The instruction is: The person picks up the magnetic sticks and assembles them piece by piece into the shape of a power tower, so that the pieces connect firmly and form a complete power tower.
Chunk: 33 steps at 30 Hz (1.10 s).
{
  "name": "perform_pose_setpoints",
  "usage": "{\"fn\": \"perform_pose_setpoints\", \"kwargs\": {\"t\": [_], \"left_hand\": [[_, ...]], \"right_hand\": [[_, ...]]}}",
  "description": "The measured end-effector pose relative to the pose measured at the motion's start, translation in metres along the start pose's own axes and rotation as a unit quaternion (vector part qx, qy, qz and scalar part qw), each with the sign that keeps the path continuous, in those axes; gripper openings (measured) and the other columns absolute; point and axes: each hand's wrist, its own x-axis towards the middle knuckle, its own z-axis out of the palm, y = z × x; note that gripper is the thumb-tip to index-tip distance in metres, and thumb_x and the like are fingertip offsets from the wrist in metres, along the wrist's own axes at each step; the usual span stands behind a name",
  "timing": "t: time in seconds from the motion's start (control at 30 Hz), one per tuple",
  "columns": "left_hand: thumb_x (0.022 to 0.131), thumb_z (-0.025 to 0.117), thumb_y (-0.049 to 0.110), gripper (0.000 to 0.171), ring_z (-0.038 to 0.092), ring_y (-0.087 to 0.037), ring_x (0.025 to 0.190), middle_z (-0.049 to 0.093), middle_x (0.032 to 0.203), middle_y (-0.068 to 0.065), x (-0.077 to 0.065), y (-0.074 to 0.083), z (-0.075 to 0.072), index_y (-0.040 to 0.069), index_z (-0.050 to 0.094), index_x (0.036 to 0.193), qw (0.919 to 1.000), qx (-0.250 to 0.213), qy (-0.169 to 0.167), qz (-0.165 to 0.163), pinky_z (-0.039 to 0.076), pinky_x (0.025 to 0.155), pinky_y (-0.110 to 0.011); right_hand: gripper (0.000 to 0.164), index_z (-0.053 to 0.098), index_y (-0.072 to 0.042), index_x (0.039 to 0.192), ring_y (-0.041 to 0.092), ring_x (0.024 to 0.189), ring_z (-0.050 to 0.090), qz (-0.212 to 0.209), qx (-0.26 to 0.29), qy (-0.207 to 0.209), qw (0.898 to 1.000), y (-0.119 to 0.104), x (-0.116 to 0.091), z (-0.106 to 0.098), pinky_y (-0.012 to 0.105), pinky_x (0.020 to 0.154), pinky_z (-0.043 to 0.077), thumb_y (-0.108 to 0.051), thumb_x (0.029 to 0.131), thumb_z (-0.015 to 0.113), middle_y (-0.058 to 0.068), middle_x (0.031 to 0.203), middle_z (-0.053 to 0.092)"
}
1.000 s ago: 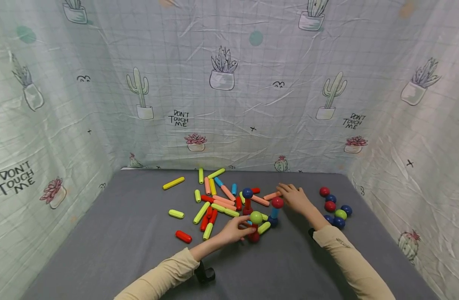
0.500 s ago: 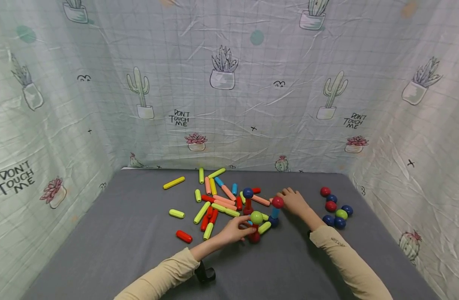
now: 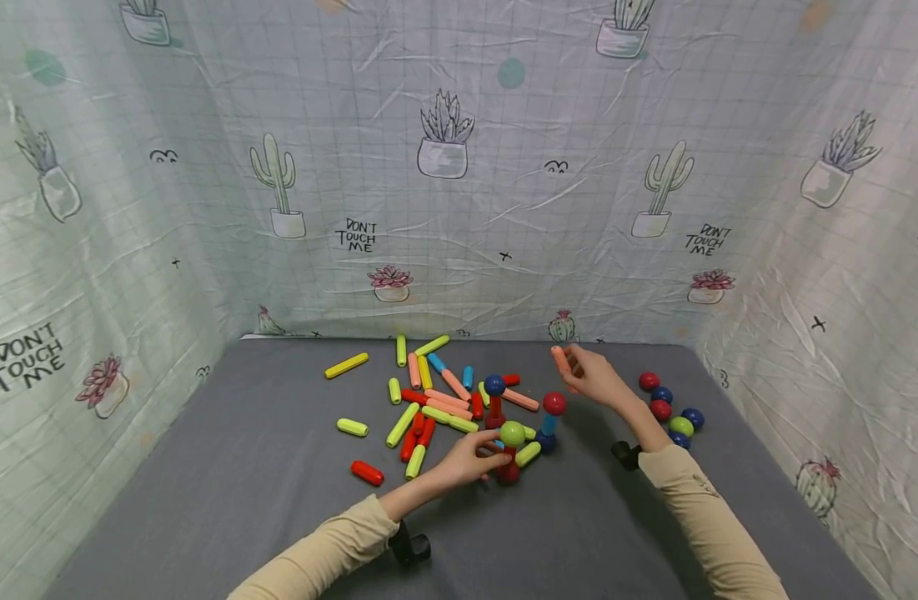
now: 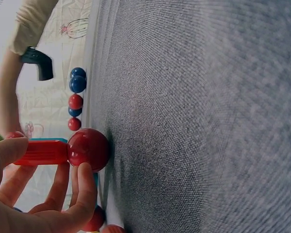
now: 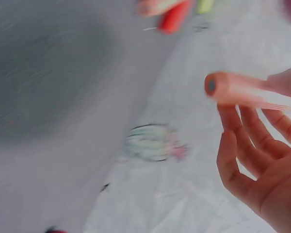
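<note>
Salmon rod [image 3: 562, 362] off the table [image 3: 203, 467]

Nearest, the left hand [image 3: 462, 464] pinches the upright red rod [image 4: 46, 152], lime ball [image 3: 513, 433] above, dark-red ball [image 4: 88, 149] below. Beyond the blue rod [image 3: 550, 424], the right hand [image 3: 597, 377] has just raised the salmon rod, gripped between thumb and fingers; both hands now hold pieces.

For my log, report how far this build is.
Done: three ball-topped posts stand upright. In hand: the left hand grips the green-topped post; the right hand holds an orange stick, its visible end bare. Remaining, probably: fitting it; loose sticks and balls lie unused.
</note>
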Motion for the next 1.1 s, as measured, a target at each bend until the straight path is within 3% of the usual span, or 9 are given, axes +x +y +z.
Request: {"fn": "perform_pose_setpoints", "kwargs": {"t": [0.17, 0.33, 0.4, 0.6, 0.8, 0.97, 1.1], "left_hand": [[0.089, 0.055, 0.017, 0.038, 0.056, -0.032, 0.101, 0.056, 0.115, -0.021, -0.004, 0.009, -0.001, 0.005, 0.05, 0.124, 1.0, -0.002, 0.003, -0.001, 0.052, 0.067, -0.042], [0.088, 0.054, 0.014, 0.037, 0.055, -0.036, 0.101, 0.055, 0.114, -0.025, -0.01, 0.023, -0.003, 0.001, 0.05, 0.123, 0.9999, -0.013, 0.001, -0.008, 0.051, 0.07, -0.047], [0.089, 0.054, 0.014, 0.037, 0.055, -0.036, 0.101, 0.055, 0.114, -0.024, -0.009, 0.022, -0.003, 0.002, 0.05, 0.123, 0.9999, -0.012, 0.002, -0.009, 0.051, 0.07, -0.046], [0.088, 0.055, 0.02, 0.039, 0.058, -0.03, 0.098, 0.057, 0.115, -0.019, 0.001, 0.005, -0.002, 0.008, 0.05, 0.125, 0.9999, 0.001, 0.004, -0.01, 0.053, 0.066, -0.04], [0.087, 0.057, 0.022, 0.041, 0.058, -0.03, 0.097, 0.057, 0.115, -0.02, 0.004, 0.0, -0.003, 0.007, 0.05, 0.125, 1.0, 0.0, -0.003, -0.009, 0.053, 0.064, -0.037], [0.088, 0.056, 0.023, 0.042, 0.059, -0.03, 0.096, 0.056, 0.116, -0.021, 0.003, 0.0, -0.004, 0.006, 0.048, 0.126, 0.9999, 0.004, -0.01, -0.013, 0.053, 0.064, -0.035], [0.088, 0.055, 0.022, 0.042, 0.058, -0.031, 0.097, 0.056, 0.115, -0.021, 0.002, 0.001, -0.003, 0.006, 0.048, 0.127, 0.9999, 0.005, -0.012, -0.009, 0.053, 0.063, -0.035]], "right_hand": [[0.038, 0.044, -0.002, 0.12, 0.027, 0.081, 0.06, 0.011, 0.083, 0.008, 0.996, -0.026, 0.005, -0.014, 0.034, 0.063, 0.05, -0.021, 0.089, 0.055, 0.02, 0.099, 0.059], [0.038, 0.046, -0.006, 0.12, 0.026, 0.085, 0.061, -0.011, 0.123, -0.02, 0.992, -0.045, 0.011, -0.012, 0.037, 0.071, 0.05, -0.025, 0.089, 0.055, 0.018, 0.101, 0.06], [0.036, 0.048, -0.007, 0.119, 0.024, 0.083, 0.061, -0.022, 0.128, -0.039, 0.991, -0.049, 0.013, -0.009, 0.036, 0.071, 0.05, -0.025, 0.088, 0.055, 0.016, 0.1, 0.06], [0.023, 0.053, -0.009, 0.107, 0.019, 0.08, 0.062, -0.054, 0.09, -0.121, 0.987, -0.053, 0.018, 0.003, 0.03, 0.071, 0.051, -0.017, 0.086, 0.058, 0.01, 0.094, 0.062], [0.023, 0.053, -0.002, 0.103, 0.022, 0.079, 0.063, -0.061, 0.034, -0.209, 0.975, -0.056, 0.02, 0.013, 0.028, 0.065, 0.051, -0.012, 0.083, 0.059, 0.013, 0.089, 0.064], [0.022, 0.056, -0.004, 0.102, 0.017, 0.074, 0.061, -0.037, -0.014, -0.238, 0.971, -0.06, 0.021, 0.02, 0.026, 0.062, 0.05, -0.012, 0.082, 0.06, 0.01, 0.089, 0.064], [0.02, 0.058, -0.005, 0.101, 0.014, 0.069, 0.059, -0.021, -0.022, -0.24, 0.97, -0.061, 0.02, 0.022, 0.025, 0.058, 0.049, -0.012, 0.082, 0.06, 0.011, 0.089, 0.063]]}}
